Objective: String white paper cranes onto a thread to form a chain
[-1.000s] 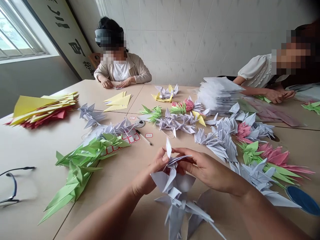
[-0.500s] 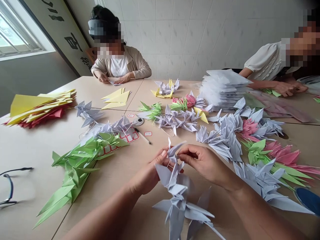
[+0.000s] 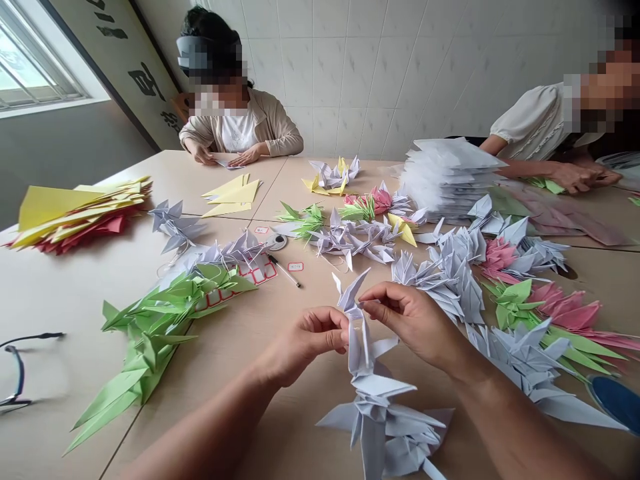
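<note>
A string of white folded paper cranes (image 3: pixel 373 390) runs from between my hands down toward the near table edge. My left hand (image 3: pixel 313 343) pinches the upper part of this string from the left, thumb and fingers closed on the paper. From the right, my right hand (image 3: pixel 407 320) has thumb and forefinger pressed together at the top crane (image 3: pixel 351 293), whose pointed tips stick up. Whether a thread lies between those fingertips is too small to tell. To the left of my arms lies a bunch of green paper cranes (image 3: pixel 155 333).
White cranes (image 3: pixel 453 267) and pink cranes (image 3: pixel 563 303) lie to the right. Yellow and red paper (image 3: pixel 85 213) is stacked at left, near glasses (image 3: pixel 20 370). A pen (image 3: pixel 285 270) lies mid-table. Beyond are a bagged stack (image 3: pixel 447 180) and two people (image 3: pixel 240 127), (image 3: pixel 540 127) working.
My left hand has shifted from behind the top crane to a pinch on its left side. The crane string has swung slightly right, and my right hand remains at the top crane.
</note>
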Available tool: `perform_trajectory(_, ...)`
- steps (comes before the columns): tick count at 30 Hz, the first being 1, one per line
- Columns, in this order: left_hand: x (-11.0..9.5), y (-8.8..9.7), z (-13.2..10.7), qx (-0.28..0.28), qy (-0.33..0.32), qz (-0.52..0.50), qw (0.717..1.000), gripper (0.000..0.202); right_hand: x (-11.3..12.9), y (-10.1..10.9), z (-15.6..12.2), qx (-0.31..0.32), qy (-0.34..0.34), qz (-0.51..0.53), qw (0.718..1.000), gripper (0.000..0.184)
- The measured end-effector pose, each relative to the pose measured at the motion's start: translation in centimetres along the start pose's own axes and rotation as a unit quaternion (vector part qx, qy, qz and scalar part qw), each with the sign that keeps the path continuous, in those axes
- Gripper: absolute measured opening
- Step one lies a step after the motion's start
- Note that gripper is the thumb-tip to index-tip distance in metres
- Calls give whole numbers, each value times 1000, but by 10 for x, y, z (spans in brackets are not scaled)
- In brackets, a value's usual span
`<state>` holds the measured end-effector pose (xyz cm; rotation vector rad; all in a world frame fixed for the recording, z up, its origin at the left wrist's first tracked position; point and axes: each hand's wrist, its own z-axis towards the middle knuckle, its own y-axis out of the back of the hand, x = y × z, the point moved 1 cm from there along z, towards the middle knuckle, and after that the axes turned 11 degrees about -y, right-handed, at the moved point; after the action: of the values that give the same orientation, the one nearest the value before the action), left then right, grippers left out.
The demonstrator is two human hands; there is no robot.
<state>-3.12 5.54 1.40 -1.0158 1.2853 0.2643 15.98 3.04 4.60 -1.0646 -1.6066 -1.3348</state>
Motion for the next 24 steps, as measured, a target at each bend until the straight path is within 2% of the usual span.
perform_trajectory(8,1,-2,-2,36,-8,26,999,23,7,1,-3,1,1,47,999,19)
perform_trajectory(11,3,0,-3,60,10,51,997,48,7,1,-6,16,-12,89,996,17)
perform_trajectory(13,5,0,-4,88,33,87,992,56,8,2,-8,27,-19,102,994,17)
perform_trajectory(17,5,-4,-5,121,42,103,986,40,15,3,-15,55,4,63,996,11)
perform_trajectory(20,0,-10,-4,114,27,96,989,31,21,4,-19,77,14,58,995,12)
perform_trajectory(24,-4,-11,-2,93,15,93,991,29,26,7,-22,85,21,75,993,9)
